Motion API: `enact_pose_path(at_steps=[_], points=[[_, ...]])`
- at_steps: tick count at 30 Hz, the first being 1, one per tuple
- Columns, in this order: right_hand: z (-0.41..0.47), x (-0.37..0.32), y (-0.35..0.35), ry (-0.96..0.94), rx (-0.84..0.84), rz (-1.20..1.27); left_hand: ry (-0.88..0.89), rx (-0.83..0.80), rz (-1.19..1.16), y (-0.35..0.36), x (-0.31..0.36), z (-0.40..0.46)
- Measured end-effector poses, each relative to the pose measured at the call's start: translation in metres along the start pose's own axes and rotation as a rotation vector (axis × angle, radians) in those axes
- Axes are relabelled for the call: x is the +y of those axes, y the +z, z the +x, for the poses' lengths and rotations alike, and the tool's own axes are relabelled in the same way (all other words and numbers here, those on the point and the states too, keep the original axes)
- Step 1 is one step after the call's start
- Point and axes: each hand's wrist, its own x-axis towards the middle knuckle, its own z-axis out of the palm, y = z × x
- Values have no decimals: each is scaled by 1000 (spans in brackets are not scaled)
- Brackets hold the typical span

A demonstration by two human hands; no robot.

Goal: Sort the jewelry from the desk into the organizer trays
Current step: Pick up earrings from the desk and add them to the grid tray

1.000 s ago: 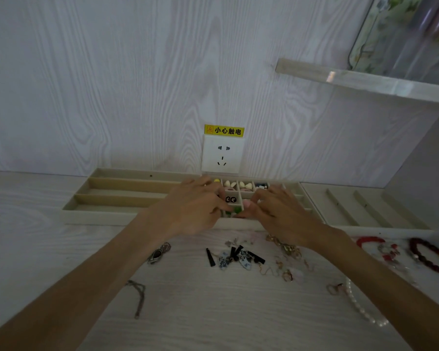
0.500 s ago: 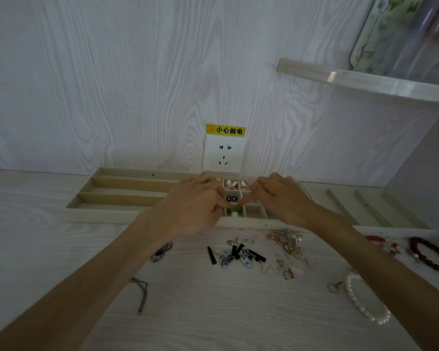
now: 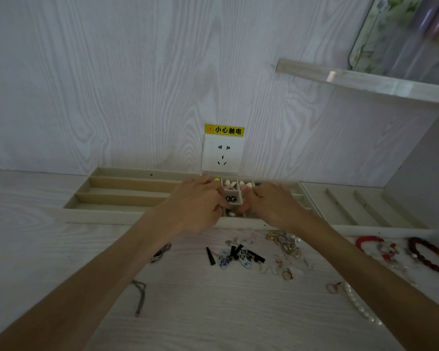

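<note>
A beige organizer tray point(image 3: 137, 217) with long slots and small square compartments stands against the wall. My left hand point(image 3: 198, 202) and my right hand point(image 3: 271, 203) hover over the small compartments, their curled fingertips meeting around a front compartment. A small pale and green piece point(image 3: 231, 213) lies in it between the fingertips; whether either hand pinches it is hidden. Compartments behind hold cream shell-like pieces point(image 3: 230, 184) and a black-and-white piece point(image 3: 230, 198). On the desk lie black and blue-white earrings point(image 3: 238, 257), gold rings point(image 3: 284, 244) and a pearl bracelet point(image 3: 357, 305).
A second slotted tray point(image 3: 365, 225) sits to the right. A red bracelet point(image 3: 368, 240) and a dark bead bracelet point(image 3: 426, 257) lie before it. A grey cord point(image 3: 141, 297) and a small trinket point(image 3: 161, 253) lie at the left. A wall socket point(image 3: 223, 154) and a shelf point(image 3: 365, 79) are above.
A second ago both hands pinched a green piece above the tray's front edge. They moved slightly back and lowered it; it now lies in a front compartment with the fingertips around it.
</note>
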Motion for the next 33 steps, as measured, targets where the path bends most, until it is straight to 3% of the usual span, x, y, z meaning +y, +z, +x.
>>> enact_pose_path(at_steps=[11, 16, 22, 27, 33], points=[[-2, -8, 0, 2, 11, -95, -4, -19, -35, 2, 0, 3], [-5, -3, -23, 82, 39, -6, -19, 18, -140, -2, -4, 0], [-10, 1, -13, 16, 12, 115, 42, 9, -127, 0, -3, -5], [-8, -1, -10, 1, 23, 73, 59, -23, -118, 3, -3, -2], [-5, -1, -16, 47, 61, 20, -15, 54, -192, -1, -8, 0]])
